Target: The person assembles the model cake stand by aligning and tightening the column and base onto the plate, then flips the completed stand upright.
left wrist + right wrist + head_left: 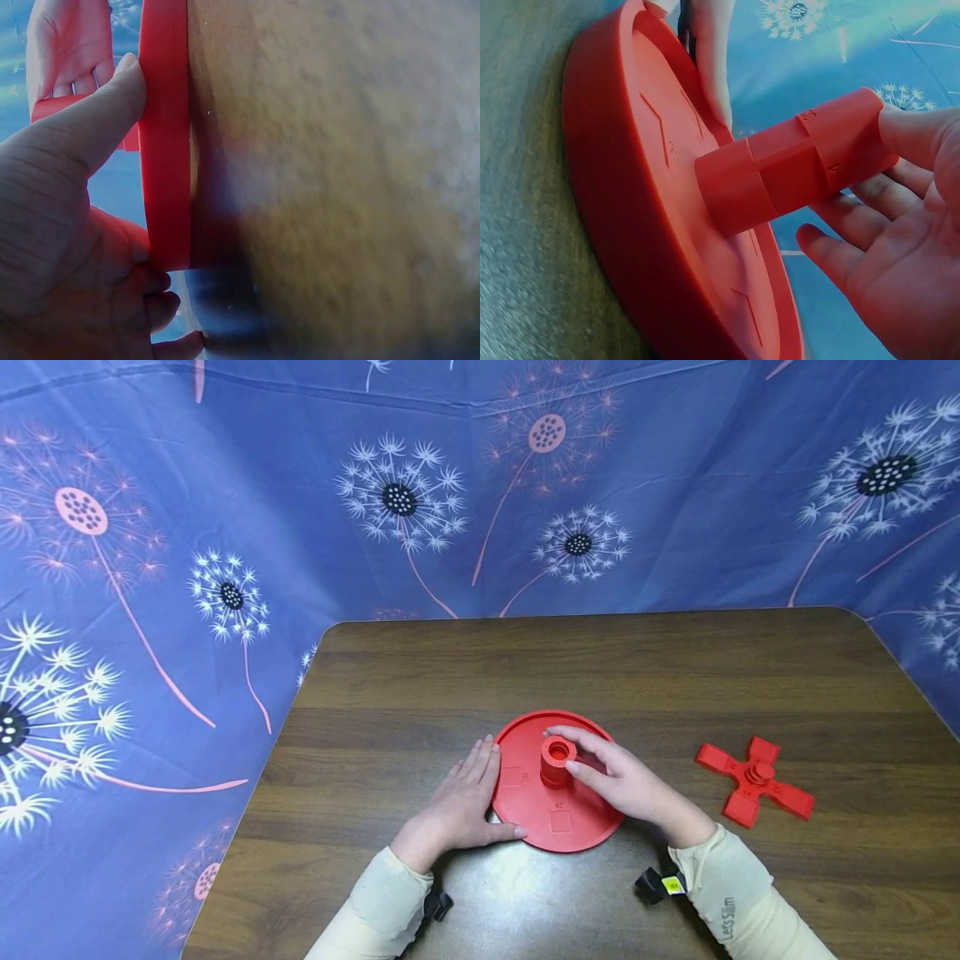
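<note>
- the right hand pinches a red tube near its upper end, the thumb on the near right side and the other fingers round the far side; in the right wrist view the lower fingers are spread a little apart.
- the tube stands upright between the right thumb and fingers, its open ring-shaped top facing up and its lower end at the middle of a red plate; small raised marks and a flat-faced band show along its side.
- the plate lies flat below the right fingertips and just right of the left fingers, its low rim turned up, with square outlines marked on its face.
- the left hand rests against the plate's left edge, four fingers close together and fairly straight in the head view, the thumb stretched away from them with its tip on the near rim.
- a red cross with four arms and a round stub in its middle lies to the right of the right fingers, well apart from them.
- under all of these is a brown wooden table; beyond the fingers hangs a blue cloth with dandelions.
- behind the fingers, pale sleeves cover both forearms.
</note>
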Action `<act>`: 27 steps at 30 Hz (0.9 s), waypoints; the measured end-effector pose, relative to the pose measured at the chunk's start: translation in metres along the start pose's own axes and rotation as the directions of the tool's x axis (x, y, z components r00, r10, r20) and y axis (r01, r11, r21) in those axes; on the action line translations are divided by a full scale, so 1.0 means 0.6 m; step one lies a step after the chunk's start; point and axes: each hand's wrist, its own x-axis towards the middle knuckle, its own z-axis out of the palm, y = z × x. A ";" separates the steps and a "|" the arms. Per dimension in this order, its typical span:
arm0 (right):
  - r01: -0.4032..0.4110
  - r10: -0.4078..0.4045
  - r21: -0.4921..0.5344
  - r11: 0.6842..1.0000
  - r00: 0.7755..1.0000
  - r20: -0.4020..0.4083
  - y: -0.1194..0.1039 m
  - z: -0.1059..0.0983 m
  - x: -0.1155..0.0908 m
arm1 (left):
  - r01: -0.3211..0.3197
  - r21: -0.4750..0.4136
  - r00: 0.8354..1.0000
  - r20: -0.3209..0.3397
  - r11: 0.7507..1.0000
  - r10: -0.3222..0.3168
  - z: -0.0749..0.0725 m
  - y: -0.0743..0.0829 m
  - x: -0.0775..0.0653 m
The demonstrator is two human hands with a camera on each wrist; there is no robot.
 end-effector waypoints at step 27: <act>-0.112 0.051 -0.155 0.982 0.934 -0.353 -0.009 0.048 -0.010 | -0.001 -0.001 1.000 -0.001 1.000 0.001 0.000 0.000 -0.001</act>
